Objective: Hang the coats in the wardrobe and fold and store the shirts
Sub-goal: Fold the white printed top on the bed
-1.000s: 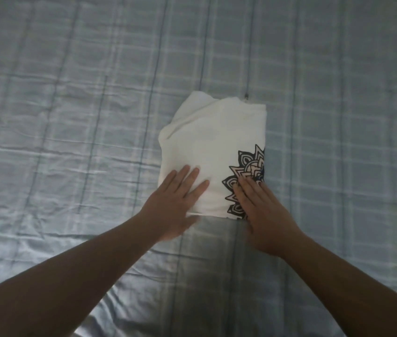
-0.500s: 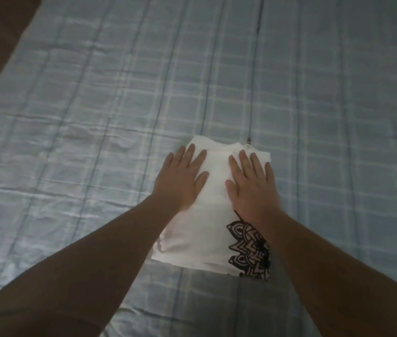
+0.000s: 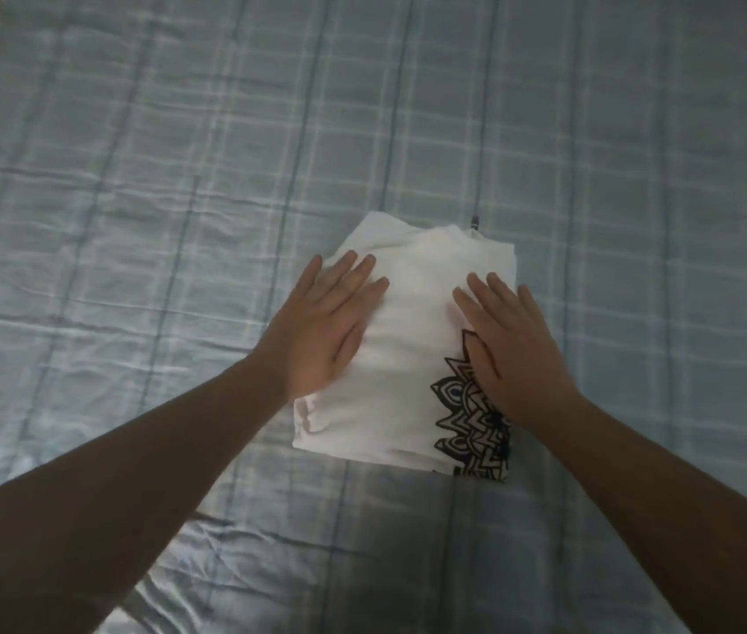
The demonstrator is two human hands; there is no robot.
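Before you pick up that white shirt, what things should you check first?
1. The white shirt is folded into a compact rectangle on the bedsheet: ok.
2. The left hand lies flat on the shirt: ok.
3. The right hand lies flat on it, partly over the black print: ok.
4. Layers lined up: not ok, one pokes out at the far left corner.
5. Place to store it: cannot tell, no wardrobe in view.
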